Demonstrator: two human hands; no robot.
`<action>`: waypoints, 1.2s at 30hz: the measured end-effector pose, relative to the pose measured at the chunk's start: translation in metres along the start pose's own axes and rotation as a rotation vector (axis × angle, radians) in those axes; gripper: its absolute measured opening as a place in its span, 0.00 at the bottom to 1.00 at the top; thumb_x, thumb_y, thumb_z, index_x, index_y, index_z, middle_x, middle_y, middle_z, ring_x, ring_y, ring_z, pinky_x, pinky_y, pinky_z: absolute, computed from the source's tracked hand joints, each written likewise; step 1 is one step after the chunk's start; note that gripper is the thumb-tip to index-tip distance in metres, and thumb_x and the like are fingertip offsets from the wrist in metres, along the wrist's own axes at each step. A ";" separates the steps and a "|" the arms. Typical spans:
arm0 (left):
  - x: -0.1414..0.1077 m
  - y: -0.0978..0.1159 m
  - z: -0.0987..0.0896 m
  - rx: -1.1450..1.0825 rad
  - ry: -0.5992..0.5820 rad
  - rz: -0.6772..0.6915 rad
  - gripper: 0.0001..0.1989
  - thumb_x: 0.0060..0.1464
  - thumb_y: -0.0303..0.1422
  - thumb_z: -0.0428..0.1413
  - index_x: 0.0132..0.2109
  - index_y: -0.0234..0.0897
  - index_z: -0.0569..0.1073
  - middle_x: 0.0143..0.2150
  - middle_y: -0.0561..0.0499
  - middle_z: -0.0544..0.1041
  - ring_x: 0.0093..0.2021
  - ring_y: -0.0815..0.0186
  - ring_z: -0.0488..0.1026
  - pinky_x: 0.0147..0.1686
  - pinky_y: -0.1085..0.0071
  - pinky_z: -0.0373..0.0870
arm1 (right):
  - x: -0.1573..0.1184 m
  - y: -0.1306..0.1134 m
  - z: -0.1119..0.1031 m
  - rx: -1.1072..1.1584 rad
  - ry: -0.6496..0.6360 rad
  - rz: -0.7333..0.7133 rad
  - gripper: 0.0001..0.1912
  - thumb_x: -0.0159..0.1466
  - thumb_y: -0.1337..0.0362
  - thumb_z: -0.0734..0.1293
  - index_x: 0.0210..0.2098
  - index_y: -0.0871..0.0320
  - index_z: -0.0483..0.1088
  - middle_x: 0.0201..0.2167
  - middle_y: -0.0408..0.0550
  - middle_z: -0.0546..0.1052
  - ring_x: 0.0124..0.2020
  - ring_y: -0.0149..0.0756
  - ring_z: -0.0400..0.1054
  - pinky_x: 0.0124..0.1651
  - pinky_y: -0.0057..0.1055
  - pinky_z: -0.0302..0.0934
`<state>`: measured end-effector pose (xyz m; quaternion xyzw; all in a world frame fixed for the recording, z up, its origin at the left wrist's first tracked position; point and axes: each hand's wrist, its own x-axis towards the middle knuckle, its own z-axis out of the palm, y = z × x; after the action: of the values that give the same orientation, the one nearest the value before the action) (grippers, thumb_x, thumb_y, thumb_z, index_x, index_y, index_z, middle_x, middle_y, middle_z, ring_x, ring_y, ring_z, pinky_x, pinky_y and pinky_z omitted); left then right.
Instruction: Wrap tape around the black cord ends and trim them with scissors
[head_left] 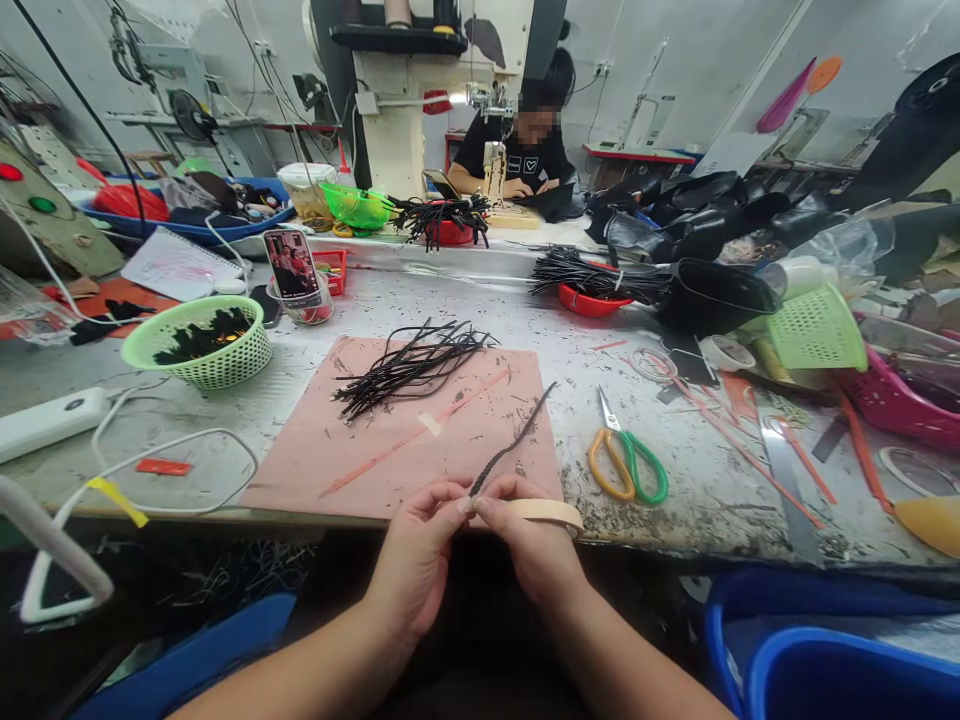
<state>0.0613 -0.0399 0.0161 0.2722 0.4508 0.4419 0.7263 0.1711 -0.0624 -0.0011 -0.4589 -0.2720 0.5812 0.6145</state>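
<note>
My left hand (431, 530) and my right hand (529, 535) meet at the near edge of the pink mat (300, 460), thumbs and fingers pinched together. Between them is the near end of a black braided cord (514, 440), whose free end points away to the right. A roll of masking tape (551, 512) hangs at my right hand, its ring partly hidden behind the fingers. Beyond, on the mat, lies a loose bundle of black cords (416, 365). Orange-and-green-handled scissors (626, 460) rest to the right of the mat.
On the left stand a pale green basket (259, 350) of black pieces, a propped phone (292, 265) and a white power strip (52, 425). Red bowls (592, 302) of black cords sit farther back. At right lies a metal ruler (787, 490). A person (536, 150) works at a sewing machine opposite.
</note>
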 end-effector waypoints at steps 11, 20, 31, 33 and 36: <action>0.002 -0.003 -0.009 0.243 -0.075 0.227 0.02 0.42 0.30 0.61 0.24 0.38 0.76 0.38 0.50 0.69 0.44 0.62 0.65 0.41 0.72 0.63 | -0.002 -0.004 0.002 -0.047 0.048 0.006 0.12 0.44 0.60 0.72 0.19 0.58 0.65 0.17 0.37 0.67 0.21 0.26 0.59 0.27 0.25 0.57; 0.000 0.008 -0.009 0.508 -0.180 0.439 0.04 0.46 0.30 0.58 0.25 0.40 0.75 0.29 0.50 0.68 0.35 0.63 0.65 0.35 0.72 0.62 | -0.006 -0.006 0.001 -0.206 0.073 -0.077 0.11 0.49 0.59 0.69 0.20 0.58 0.63 0.17 0.38 0.65 0.20 0.27 0.56 0.24 0.25 0.53; 0.000 0.013 -0.001 0.001 -0.271 -0.090 0.10 0.39 0.31 0.65 0.25 0.37 0.70 0.24 0.56 0.70 0.23 0.73 0.63 0.24 0.77 0.60 | 0.001 -0.005 -0.010 -0.248 -0.135 -0.244 0.08 0.53 0.62 0.68 0.33 0.54 0.76 0.32 0.46 0.73 0.33 0.36 0.67 0.38 0.33 0.63; -0.001 0.013 0.000 -0.056 -0.264 -0.147 0.11 0.38 0.31 0.65 0.25 0.37 0.68 0.22 0.57 0.69 0.21 0.75 0.62 0.22 0.79 0.59 | 0.003 -0.001 -0.012 -0.174 -0.195 -0.208 0.08 0.53 0.61 0.68 0.32 0.54 0.76 0.33 0.46 0.73 0.29 0.33 0.68 0.34 0.32 0.64; -0.001 0.012 0.001 -0.064 -0.270 -0.197 0.12 0.38 0.33 0.65 0.24 0.35 0.69 0.19 0.57 0.67 0.19 0.77 0.60 0.20 0.80 0.56 | 0.007 0.000 -0.012 -0.133 -0.210 -0.232 0.05 0.52 0.62 0.69 0.29 0.54 0.75 0.32 0.44 0.71 0.27 0.31 0.66 0.31 0.29 0.63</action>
<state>0.0568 -0.0354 0.0267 0.2602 0.3591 0.3420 0.8285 0.1829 -0.0587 -0.0073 -0.4008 -0.4237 0.5317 0.6142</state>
